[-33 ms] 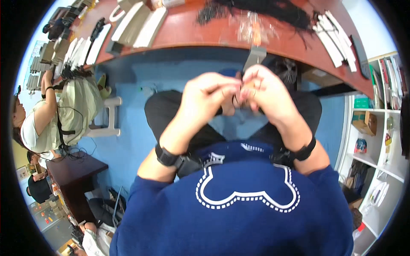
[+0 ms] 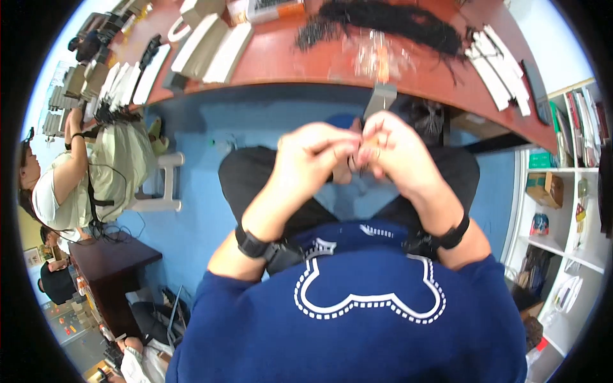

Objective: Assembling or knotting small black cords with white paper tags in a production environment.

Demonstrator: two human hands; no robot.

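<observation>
My left hand [image 2: 306,159] and my right hand [image 2: 397,150] meet in front of me, above my lap and just short of the table edge. Both are closed in a pinch, with fingertips almost touching. Between them shows a thin dark strand [image 2: 361,167]; most of it is hidden by the fingers. Just beyond my right hand, a flat grey piece [image 2: 381,99] juts down at the table's edge. On the table behind it lie clear plastic bags [image 2: 377,57] and a long bundle of black cords [image 2: 396,22].
White strips [image 2: 498,70] lie at the table's right end. Beige and white long boxes [image 2: 214,48] stand on the left part. A person in light clothing [image 2: 70,172] sits at the far left, near a white stool [image 2: 167,182]. White shelves [image 2: 568,210] stand at the right.
The table and the things on it sit slightly lower in the picture, as do my hands. The pinch of both hands stays much the same.
</observation>
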